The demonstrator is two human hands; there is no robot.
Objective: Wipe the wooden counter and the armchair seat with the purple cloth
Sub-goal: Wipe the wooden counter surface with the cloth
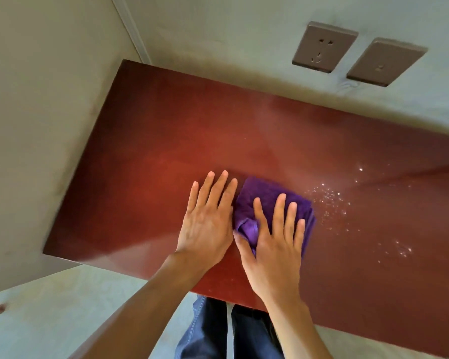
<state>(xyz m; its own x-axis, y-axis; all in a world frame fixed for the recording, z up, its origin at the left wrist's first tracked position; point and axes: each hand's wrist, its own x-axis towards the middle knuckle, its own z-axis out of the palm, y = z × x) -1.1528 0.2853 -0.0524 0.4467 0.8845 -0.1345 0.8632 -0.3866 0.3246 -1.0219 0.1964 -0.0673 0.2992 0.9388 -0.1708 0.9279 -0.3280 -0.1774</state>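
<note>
1. Near the middle of the reddish wooden counter [153, 151], the folded purple cloth [259, 193] lies flat on the wood.
2. The right hand [272, 244] presses palm-down on the cloth, fingers straight and slightly apart, gripping nothing.
3. At 9 o'clock of the cloth, the left hand [208, 218] lies flat on bare wood, fingers straight and close together, its inner edge touching the cloth.
4. At 3 o'clock, water droplets [329, 200] speckle the wood just beside the cloth.
5. At 1 o'clock, two brown wall sockets [324, 46] sit side by side on the pale wall.
6. At 6 o'clock, blue jeans [205, 332] show below the counter's near edge.
</note>
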